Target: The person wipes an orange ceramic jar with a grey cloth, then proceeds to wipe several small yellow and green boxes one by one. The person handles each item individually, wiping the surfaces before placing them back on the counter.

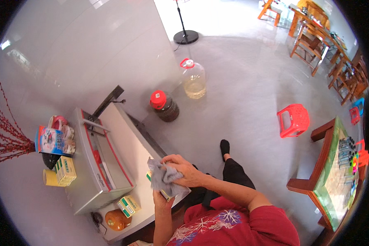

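Note:
My left hand (162, 199) grips a pale yellow and green carton (149, 175) from below, in front of my body. A crumpled grey cloth (166, 175) covers most of that carton. My right hand (183, 169) is closed over the cloth and presses it against the carton; its fingertips are partly hidden in the folds. To the left, a similar yellow and green carton (128, 206) stands on the white counter (147, 192). Beside it is a round orange-brown jar (117, 220).
A silver appliance (84, 164) stands on the counter, with a snack bag (51, 140) and another carton (65, 170) on it. On the floor are a red-lidded dark jar (166, 107), a clear jug (194, 82) and a red stool (293, 120). A green-topped table (330, 172) stands right.

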`<state>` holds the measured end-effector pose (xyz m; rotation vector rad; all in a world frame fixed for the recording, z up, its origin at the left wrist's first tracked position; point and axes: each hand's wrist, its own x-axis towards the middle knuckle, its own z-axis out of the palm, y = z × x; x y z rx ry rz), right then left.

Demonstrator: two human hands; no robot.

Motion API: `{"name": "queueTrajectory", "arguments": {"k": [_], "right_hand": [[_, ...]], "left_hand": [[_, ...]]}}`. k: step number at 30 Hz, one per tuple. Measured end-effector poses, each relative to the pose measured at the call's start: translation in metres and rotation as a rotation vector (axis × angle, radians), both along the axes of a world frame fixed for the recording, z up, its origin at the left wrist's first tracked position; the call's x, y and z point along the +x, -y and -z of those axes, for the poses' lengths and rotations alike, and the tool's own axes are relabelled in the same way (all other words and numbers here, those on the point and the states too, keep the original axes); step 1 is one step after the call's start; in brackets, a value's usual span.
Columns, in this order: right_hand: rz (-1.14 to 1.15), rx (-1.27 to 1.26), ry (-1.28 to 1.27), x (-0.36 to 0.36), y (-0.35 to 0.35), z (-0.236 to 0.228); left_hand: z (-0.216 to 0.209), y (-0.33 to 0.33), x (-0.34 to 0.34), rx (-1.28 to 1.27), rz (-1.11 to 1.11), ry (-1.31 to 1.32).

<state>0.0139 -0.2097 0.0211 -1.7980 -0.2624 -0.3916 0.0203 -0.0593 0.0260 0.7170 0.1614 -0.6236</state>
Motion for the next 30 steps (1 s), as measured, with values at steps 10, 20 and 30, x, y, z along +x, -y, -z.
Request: {"name": "queueTrajectory", "arguments": {"k": [10,20,30], "right_hand": [[0.061,-0.15,0.064,-0.007,-0.02,0.01],[0.025,0.141,-0.071,-0.021,0.033,-0.019],[-0.015,0.073,-0.112,-0.013,0.006,0.011]], "left_hand": [[0.034,-0.01,0.013,-0.116,-0.122,-0.076],[0.016,-0.026,0.009,0.103,-0.009,0.121],[0.016,-0.013,-0.009,0.394,0.324,0.369]]}}
